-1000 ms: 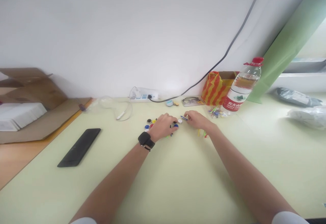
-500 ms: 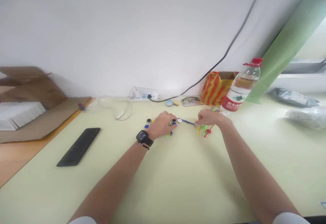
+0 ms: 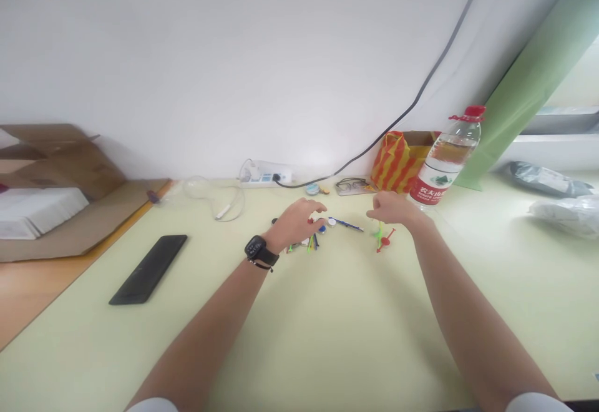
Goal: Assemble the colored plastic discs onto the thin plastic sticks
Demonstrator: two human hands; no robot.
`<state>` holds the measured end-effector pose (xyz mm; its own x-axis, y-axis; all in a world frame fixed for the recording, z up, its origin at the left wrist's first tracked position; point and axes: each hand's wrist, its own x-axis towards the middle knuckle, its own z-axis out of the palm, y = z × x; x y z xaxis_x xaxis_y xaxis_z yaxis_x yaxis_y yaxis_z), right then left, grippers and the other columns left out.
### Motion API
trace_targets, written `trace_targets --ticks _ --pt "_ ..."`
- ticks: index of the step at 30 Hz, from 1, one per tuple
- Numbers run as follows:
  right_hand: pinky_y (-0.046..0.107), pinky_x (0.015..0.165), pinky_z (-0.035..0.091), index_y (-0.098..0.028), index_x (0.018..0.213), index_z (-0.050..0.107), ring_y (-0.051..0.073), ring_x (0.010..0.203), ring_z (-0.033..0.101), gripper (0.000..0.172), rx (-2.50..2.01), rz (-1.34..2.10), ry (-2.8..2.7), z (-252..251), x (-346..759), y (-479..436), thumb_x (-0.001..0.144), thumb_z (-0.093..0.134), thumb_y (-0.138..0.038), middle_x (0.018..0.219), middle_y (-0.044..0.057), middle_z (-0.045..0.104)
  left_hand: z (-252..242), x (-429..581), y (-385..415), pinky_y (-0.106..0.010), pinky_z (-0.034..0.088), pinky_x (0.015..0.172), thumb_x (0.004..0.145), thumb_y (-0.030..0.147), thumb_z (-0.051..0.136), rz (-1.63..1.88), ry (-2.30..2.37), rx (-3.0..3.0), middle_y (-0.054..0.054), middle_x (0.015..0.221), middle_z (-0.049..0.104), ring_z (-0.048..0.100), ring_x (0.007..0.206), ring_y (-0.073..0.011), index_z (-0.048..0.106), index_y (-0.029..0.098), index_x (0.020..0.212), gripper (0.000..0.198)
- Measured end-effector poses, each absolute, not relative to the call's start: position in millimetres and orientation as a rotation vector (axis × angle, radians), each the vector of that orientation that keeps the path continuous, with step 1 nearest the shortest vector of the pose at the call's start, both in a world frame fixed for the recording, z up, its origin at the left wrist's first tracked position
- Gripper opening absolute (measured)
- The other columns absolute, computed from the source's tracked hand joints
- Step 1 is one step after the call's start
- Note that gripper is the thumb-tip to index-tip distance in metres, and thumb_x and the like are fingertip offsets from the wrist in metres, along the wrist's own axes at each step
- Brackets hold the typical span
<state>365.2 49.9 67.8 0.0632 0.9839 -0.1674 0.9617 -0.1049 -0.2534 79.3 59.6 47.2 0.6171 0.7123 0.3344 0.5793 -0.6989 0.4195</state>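
Observation:
My left hand (image 3: 299,220), with a black watch on its wrist, hovers over a heap of small coloured caps and thin sticks (image 3: 309,241). Its fingertips pinch a small red piece (image 3: 309,220). A blue stick (image 3: 347,225) lies loose on the pale green table (image 3: 327,324) between my hands. My right hand (image 3: 392,208) is raised a little to the right, its fingers curled together. Just below it are a green stick (image 3: 379,233) and a red stick with a round head (image 3: 386,241). Whether its fingers hold the green stick is unclear.
A water bottle (image 3: 444,168) with a red cap stands behind my right hand, beside a striped orange bag (image 3: 393,162) and glasses (image 3: 352,184). A power strip (image 3: 262,176) and cables lie by the wall. A black phone (image 3: 148,268) lies at the left, near cardboard (image 3: 70,212).
My right hand has let go of the blue stick and lifted back to the right. My left hand has risen off the heap with a red piece at its fingertips.

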Motion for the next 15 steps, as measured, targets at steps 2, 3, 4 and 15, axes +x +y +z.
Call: trace_targets --ticks 2,3,4,15 --pt "0.029 0.055 0.04 -0.02 0.068 0.054 0.02 0.068 0.063 0.02 -2.086 0.486 -1.912 74 360 48 0.076 0.07 -0.029 0.075 0.005 0.068 49 83 56 -0.038 0.057 0.087 0.095 0.037 0.065 0.764 0.985 2.52 -0.007 0.118 0.074 0.068 0.105 -0.0247 0.07 0.023 0.122 0.03" --pt "0.029 0.055 0.04 -0.021 0.068 0.054 0.018 0.066 0.063 0.022 -1.973 0.55 -1.88 76 355 46 0.075 0.072 -0.029 0.073 0.003 0.067 50 85 55 -0.036 0.057 0.084 0.095 0.038 0.066 0.796 0.944 2.489 -0.007 0.121 0.073 0.069 0.103 -0.0237 0.069 0.024 0.125 0.033" --pt "0.028 0.055 0.04 -0.021 0.069 0.053 0.017 0.065 0.062 0.025 -1.843 0.641 -1.876 78 348 43 0.075 0.074 -0.031 0.071 0.002 0.066 51 88 53 -0.034 0.058 0.081 0.095 0.038 0.066 0.831 0.902 2.46 -0.007 0.123 0.073 0.069 0.102 -0.0227 0.067 0.025 0.128 0.036" --pt "0.03 0.069 0.048 -0.024 0.11 0.062 0.016 0.078 0.062 0.048 -1.199 1.271 -1.609 83 302 29 0.073 0.086 -0.042 0.089 0.001 0.068 59 98 47 -0.03 0.058 0.08 0.095 0.021 0.063 1.189 0.711 2.409 -0.005 0.101 0.075 0.069 0.085 -0.0161 0.071 0.021 0.113 0.019"
